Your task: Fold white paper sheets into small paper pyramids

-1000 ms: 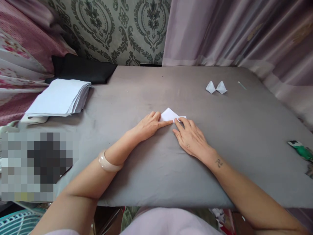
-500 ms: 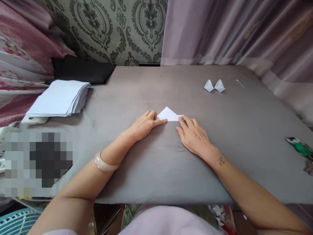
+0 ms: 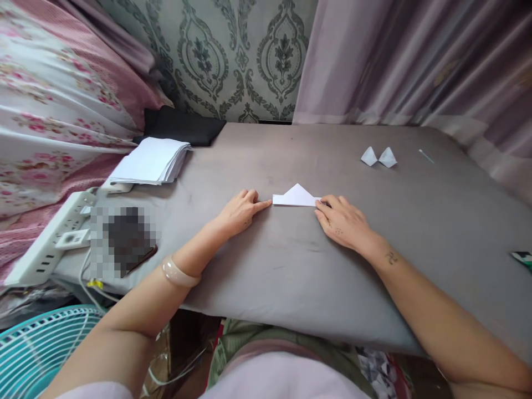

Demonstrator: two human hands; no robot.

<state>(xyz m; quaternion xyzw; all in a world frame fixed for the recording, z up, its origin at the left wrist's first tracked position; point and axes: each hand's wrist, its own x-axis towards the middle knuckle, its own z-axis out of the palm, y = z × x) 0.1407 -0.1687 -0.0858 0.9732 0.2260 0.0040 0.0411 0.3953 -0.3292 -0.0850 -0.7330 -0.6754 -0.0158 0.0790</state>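
Note:
A small white folded paper lies on the grey cloth of the table, with a peak pointing to the back and a narrow strip along its front edge. My left hand rests at its left end, index finger stretched to the paper's corner and the other fingers curled, holding nothing. At the right end, my right hand has its thumb and index finger closed on the strip, and the fingertips hide that corner.
Two small folded paper shapes and a thin stick lie at the back right. A paper stack, a black cloth, a power strip and a blurred dark object are on the left. A turquoise fan stands below.
My left hand has slid left off the paper to its corner, uncovering the strip's left end. My right hand now pinches the right end. The view has turned left.

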